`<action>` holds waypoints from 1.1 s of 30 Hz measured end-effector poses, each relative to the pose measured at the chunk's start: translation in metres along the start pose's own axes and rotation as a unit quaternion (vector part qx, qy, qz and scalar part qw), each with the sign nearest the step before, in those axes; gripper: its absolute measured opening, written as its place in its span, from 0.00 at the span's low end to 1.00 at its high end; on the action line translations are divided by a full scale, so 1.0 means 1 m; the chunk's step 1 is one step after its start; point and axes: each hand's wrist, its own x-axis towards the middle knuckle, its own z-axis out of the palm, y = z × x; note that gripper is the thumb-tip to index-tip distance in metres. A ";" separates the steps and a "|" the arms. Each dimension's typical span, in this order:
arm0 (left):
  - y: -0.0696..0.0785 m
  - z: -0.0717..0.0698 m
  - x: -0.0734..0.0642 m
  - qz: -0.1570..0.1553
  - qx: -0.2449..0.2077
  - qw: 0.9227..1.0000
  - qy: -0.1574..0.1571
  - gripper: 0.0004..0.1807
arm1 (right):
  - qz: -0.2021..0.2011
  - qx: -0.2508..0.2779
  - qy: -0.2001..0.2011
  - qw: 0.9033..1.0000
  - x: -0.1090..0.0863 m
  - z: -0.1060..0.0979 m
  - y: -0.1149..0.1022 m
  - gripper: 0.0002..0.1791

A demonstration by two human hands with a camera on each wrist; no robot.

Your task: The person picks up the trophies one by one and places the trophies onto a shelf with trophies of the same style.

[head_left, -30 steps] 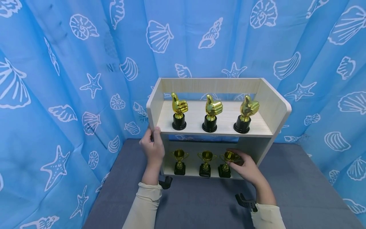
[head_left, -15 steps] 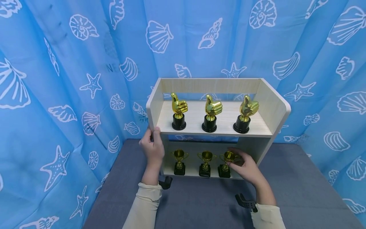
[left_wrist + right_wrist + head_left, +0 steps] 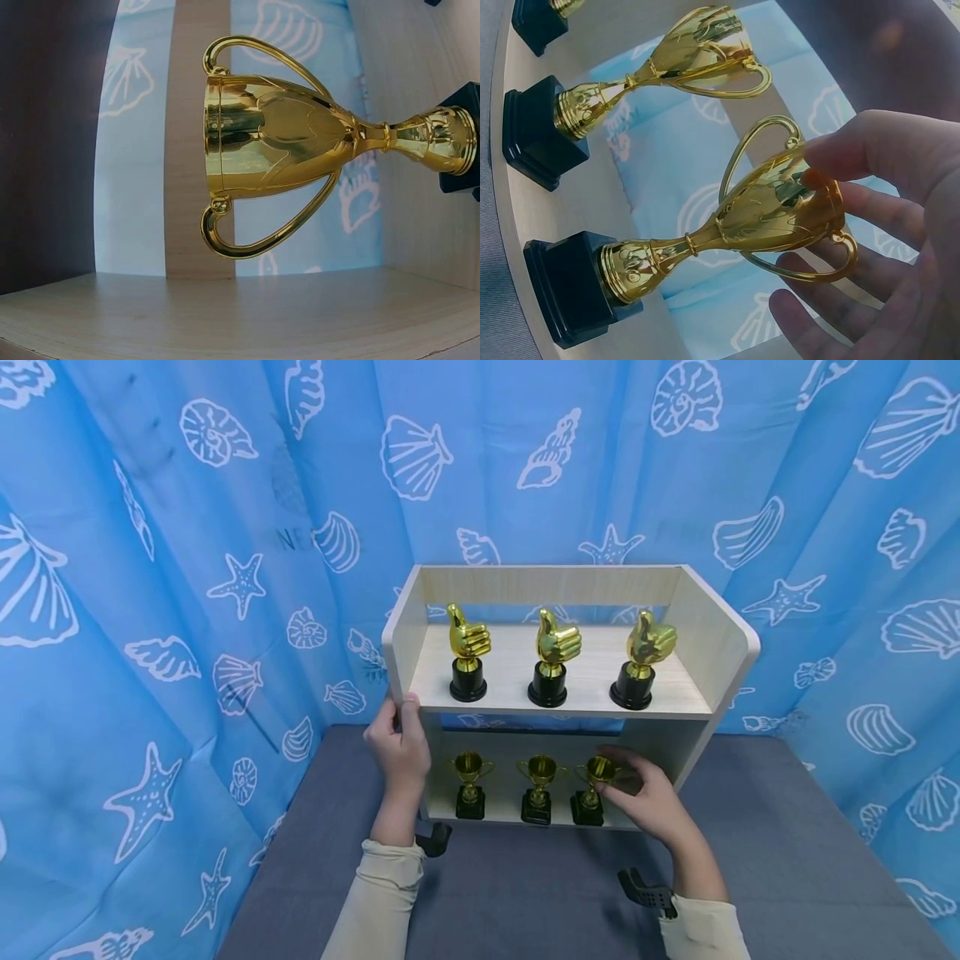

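Observation:
My right hand (image 3: 651, 799) holds the rightmost gold trophy cup (image 3: 587, 809) on the lower level of a pale wooden shelf (image 3: 723, 652). In the right wrist view the thumb lies on the near side of this cup's bowl, and the fingers reach behind it. Its black base stands on the board. To its left are a middle trophy cup (image 3: 536, 807) and a left trophy cup (image 3: 470, 804), both upright. My left hand (image 3: 401, 747) grips the front edge of the shelf's left side panel; some of its fingers are hidden behind the panel.
Three gold thumbs-up trophies (image 3: 551, 652) on black bases stand in a row on the upper level. The shelf rests on a grey cloth-covered table (image 3: 510, 893). A blue curtain (image 3: 247, 527) with white shells hangs behind and at both sides.
The whole head view has shifted very slightly left. Both hands keep their places on the shelf and the rightmost trophy cup, and the trophies stand where they were.

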 end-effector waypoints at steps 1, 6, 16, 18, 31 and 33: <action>0.000 0.000 0.000 0.001 0.001 1.000 0.000 0.21 | -0.001 -0.001 0.001 1.000 0.000 0.000 0.000 0.30; 0.000 0.000 0.000 -0.004 0.005 1.000 -0.001 0.21 | -0.004 0.010 0.005 1.000 -0.002 -0.001 0.000 0.30; 0.041 -0.005 -0.003 -0.003 -0.013 1.000 0.007 0.17 | -0.004 0.012 0.001 1.000 -0.004 -0.004 -0.005 0.30; 0.041 -0.005 -0.003 -0.002 -0.013 1.000 0.007 0.17 | -0.001 0.009 0.000 1.000 -0.005 -0.005 -0.006 0.31; 0.030 -0.002 -0.003 -0.001 -0.006 1.000 0.009 0.18 | 0.011 -0.012 0.002 1.000 -0.008 -0.010 -0.016 0.32; 0.020 0.000 -0.003 -0.002 -0.001 1.000 0.009 0.18 | 0.016 -0.013 -0.001 1.000 -0.008 -0.010 -0.018 0.33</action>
